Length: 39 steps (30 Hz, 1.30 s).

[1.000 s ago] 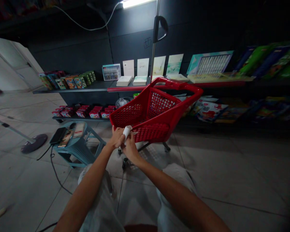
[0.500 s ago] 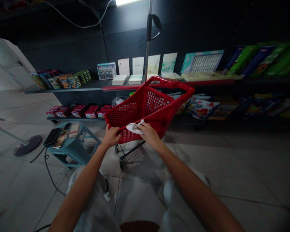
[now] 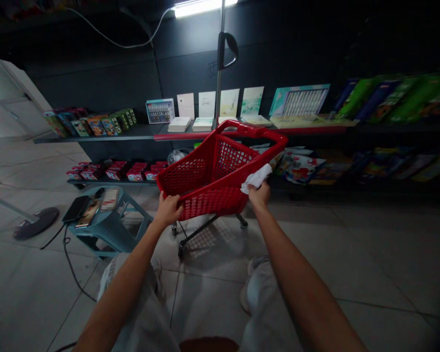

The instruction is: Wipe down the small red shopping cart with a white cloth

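Note:
A small red plastic shopping cart stands on the tiled floor in front of me. My left hand is closed over the near left corner of its rim. At the cart's right side rim, my right hand pinches a crumpled white cloth and presses it against the plastic. My knees in light trousers show below my arms.
A teal plastic stool with a phone and a card on it stands left of the cart, a cable trailing from it. A fan base lies further left. Dark shelves with books, boxes and cards run behind the cart. A pole rises behind it.
My right hand has carried the white cloth from the cart's near front rim along to its right side rim. My left hand stays gripping the near left corner.

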{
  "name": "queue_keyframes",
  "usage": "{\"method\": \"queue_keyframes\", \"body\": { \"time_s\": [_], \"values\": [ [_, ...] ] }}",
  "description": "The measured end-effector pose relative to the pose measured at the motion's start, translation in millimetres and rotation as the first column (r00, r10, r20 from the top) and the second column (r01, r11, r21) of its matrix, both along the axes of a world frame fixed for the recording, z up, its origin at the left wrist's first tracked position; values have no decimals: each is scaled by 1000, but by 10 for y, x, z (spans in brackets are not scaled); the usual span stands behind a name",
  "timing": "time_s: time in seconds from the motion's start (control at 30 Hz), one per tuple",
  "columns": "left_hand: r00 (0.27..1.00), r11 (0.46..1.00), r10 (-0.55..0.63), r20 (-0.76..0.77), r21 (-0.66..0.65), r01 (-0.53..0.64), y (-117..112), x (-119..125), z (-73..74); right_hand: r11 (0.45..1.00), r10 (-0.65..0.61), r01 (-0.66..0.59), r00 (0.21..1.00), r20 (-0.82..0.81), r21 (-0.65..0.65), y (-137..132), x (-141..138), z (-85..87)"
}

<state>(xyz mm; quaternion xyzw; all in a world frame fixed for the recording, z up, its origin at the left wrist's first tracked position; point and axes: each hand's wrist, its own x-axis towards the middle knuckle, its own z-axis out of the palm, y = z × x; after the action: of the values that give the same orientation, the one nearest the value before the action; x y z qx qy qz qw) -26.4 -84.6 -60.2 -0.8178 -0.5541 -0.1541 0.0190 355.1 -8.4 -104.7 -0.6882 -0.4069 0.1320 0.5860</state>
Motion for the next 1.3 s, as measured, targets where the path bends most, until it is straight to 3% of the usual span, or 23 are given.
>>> {"method": "queue_keyframes", "body": {
  "time_s": [0.1, 0.17, 0.27, 0.37, 0.5, 0.6, 0.73, 0.83, 0.93, 1.0, 1.03, 1.13, 1.2, 1.3],
  "values": [
    [1000, 1000, -1, 12, 20, 1, -22, 30, -32, 1000, -22, 19, 984, -176, -19, 13, -302, -75],
    [1000, 999, 2, 27, 40, -3, -42, 50, -48, 1000, 26, -24, 962, -270, 12, -31, -567, -75],
    [999, 998, 3, 35, 60, -5, -82, 74, -49, 986, 163, -143, 920, -356, 83, -214, -1071, -58],
    [999, 998, -32, 39, 47, 30, -125, 87, -36, 927, 372, -350, 832, -410, 130, -510, -1651, -78],
    [996, 997, -55, 69, 52, 52, -143, 96, -50, 872, 482, -459, 864, -145, 169, -891, -2233, -119],
    [1000, 998, -11, 23, 67, 10, -115, 80, -85, 793, 574, -593, 804, 154, 138, -1038, -2337, -62],
    [999, 997, -22, -48, 70, 25, -85, 2, -130, 634, 690, -772, 535, 487, -50, -1044, -2117, 84],
    [998, 994, -53, -15, 92, 54, -102, -66, -144, 618, 691, -767, 426, 584, -172, -946, -1820, 126],
    [997, 992, -72, 28, 105, 68, -133, -104, -141, 644, 674, -729, 397, 623, -233, -750, -1379, 113],
    [996, 992, -78, 35, 106, 74, -148, -108, -141, 691, 651, -684, 446, 614, -235, -563, -977, 97],
    [996, 992, -78, 37, 106, 74, -152, -106, -145, 735, 624, -640, 508, 594, -224, -461, -754, 84],
    [996, 991, -77, 54, 113, 70, -160, -86, -168, 919, 394, -359, 825, 405, -162, -179, -110, -10],
    [995, 991, -78, 65, 117, 70, -168, -67, -184, 964, 216, -187, 965, 146, -189, -59, 187, -128],
    [995, 991, -72, 73, 121, 63, -189, -32, -192, 982, 113, -136, 978, -173, -128, -13, 300, -320]
  ]
}}
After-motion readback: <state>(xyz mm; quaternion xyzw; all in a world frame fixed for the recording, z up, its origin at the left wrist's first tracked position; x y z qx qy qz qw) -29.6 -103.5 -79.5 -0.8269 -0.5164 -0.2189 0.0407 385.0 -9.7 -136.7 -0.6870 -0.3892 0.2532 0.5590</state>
